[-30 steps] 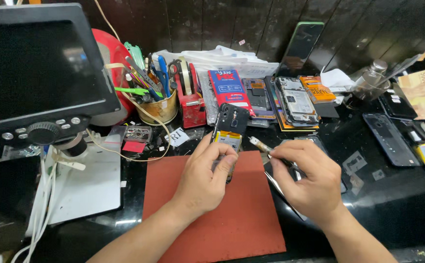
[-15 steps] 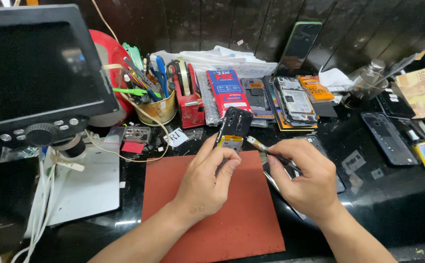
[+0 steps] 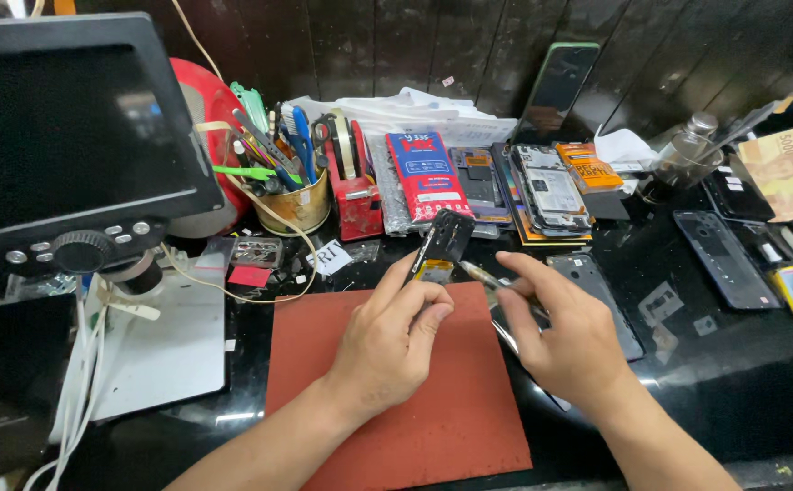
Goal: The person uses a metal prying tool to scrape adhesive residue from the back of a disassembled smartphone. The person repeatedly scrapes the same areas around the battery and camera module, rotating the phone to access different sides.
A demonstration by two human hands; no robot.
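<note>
My left hand [image 3: 389,341] holds a small black phone part [image 3: 444,241] upright above the far edge of a red work mat [image 3: 387,436]. My right hand [image 3: 556,341] grips a thin metal tool [image 3: 480,275], and its tip touches the lower edge of the part. Both hands hover over the mat's far right corner. Under my right hand lies an open dark phone body [image 3: 597,295].
A microscope screen [image 3: 69,145] stands at the left over a white base [image 3: 165,350]. A tin of pens and tools [image 3: 296,195], a red tape holder [image 3: 356,191] and several opened phones [image 3: 551,186] line the back. More phone parts [image 3: 728,259] lie at the right.
My left hand has lifted the black part a little and tilted it more upright. My right hand's tool tip has moved closer in, up against the part.
</note>
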